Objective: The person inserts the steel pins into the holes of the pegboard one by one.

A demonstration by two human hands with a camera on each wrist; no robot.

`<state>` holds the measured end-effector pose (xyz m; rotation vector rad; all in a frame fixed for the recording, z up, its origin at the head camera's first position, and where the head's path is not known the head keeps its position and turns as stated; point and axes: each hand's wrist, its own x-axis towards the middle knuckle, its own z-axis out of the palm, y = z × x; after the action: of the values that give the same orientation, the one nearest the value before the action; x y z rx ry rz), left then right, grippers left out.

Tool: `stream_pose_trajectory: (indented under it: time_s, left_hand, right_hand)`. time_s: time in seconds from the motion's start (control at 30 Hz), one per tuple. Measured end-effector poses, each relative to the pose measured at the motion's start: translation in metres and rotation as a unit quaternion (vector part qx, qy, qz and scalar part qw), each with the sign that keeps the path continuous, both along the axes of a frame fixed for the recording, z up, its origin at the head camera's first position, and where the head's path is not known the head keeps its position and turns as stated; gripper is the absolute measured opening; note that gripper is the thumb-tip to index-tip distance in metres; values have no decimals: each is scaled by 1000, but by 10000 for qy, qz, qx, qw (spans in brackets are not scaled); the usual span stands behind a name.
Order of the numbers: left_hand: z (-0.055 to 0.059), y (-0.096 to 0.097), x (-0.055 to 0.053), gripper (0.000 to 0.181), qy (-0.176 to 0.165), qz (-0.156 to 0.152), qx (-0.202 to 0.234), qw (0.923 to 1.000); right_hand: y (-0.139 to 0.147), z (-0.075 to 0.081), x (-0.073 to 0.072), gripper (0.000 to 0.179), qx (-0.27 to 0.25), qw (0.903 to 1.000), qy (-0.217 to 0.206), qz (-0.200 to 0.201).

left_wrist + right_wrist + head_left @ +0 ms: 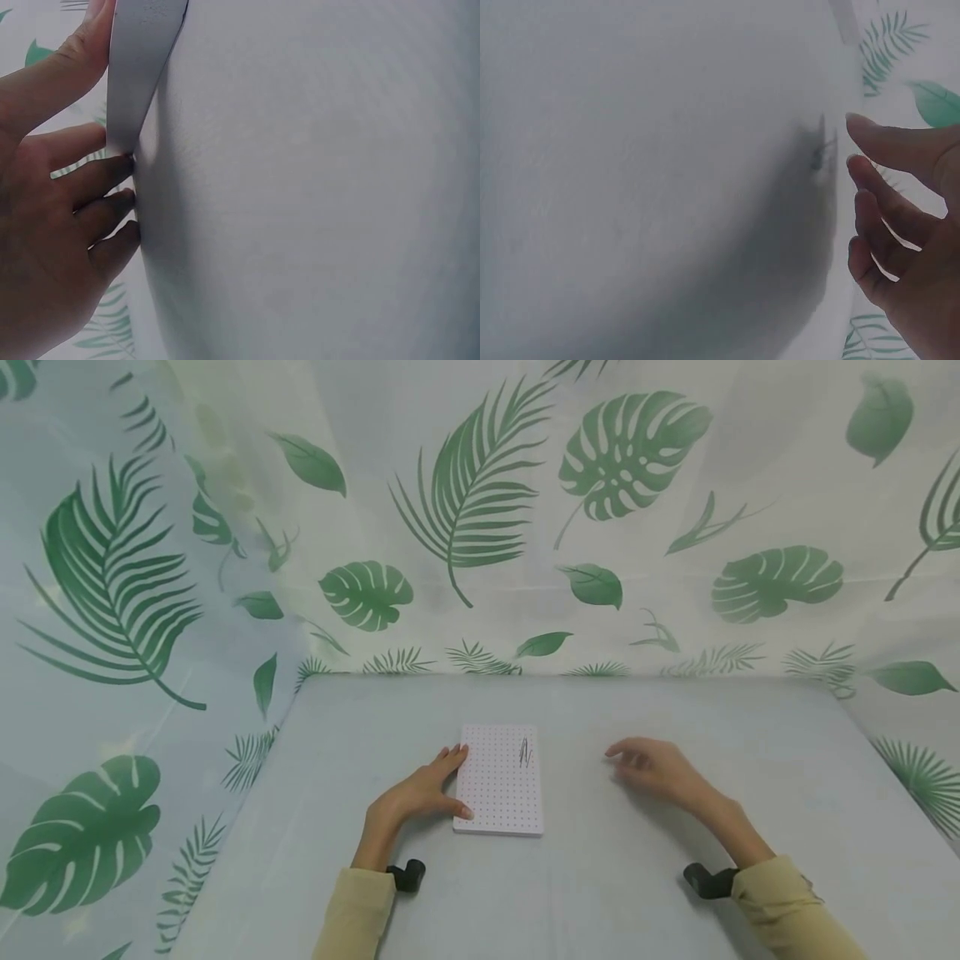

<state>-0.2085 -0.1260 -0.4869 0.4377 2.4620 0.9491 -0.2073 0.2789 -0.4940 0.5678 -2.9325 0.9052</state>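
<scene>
A thick white notepad [495, 785] with a dot grid lies on the table, black pen strokes near its upper right corner. My left hand [422, 793] rests at its left side, thumb on the lower left corner and fingertips at the upper left edge. From the left wrist, the pad's side [135, 75] shows beside the thumb, and the spread fingers of the left hand [67, 187] reach down to the tabletop. To the right of the pad, my right hand [656, 768] hovers over the table with loosely bent fingers. Nothing is between the thumb and fingers of the right hand [907, 202].
A pale cloth-covered table [360, 718] spreads under both arms. Behind it and at the left hang white curtains [517, 610] printed with green leaves. Black wrist cameras sit on the left wrist [408, 876] and right wrist [708, 882], by the yellowish sleeves.
</scene>
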Motion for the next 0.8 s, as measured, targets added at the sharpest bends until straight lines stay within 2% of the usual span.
stream_pose_trajectory:
  time_s: [0.3,0.63,0.8]
  left_hand:
    - [0,1,0,106,7,7,-22,10000]
    - [-1,1,0,106,36,18,-63,10000]
    - [-1,-1,1,105,62,8,-15,10000]
  right_hand:
    - [19,-1,4,38,63,9993,-341,141]
    - [19,-2,2,52,32,9978,-571,341]
    - [17,-2,1,52,139,9973,-604,392]
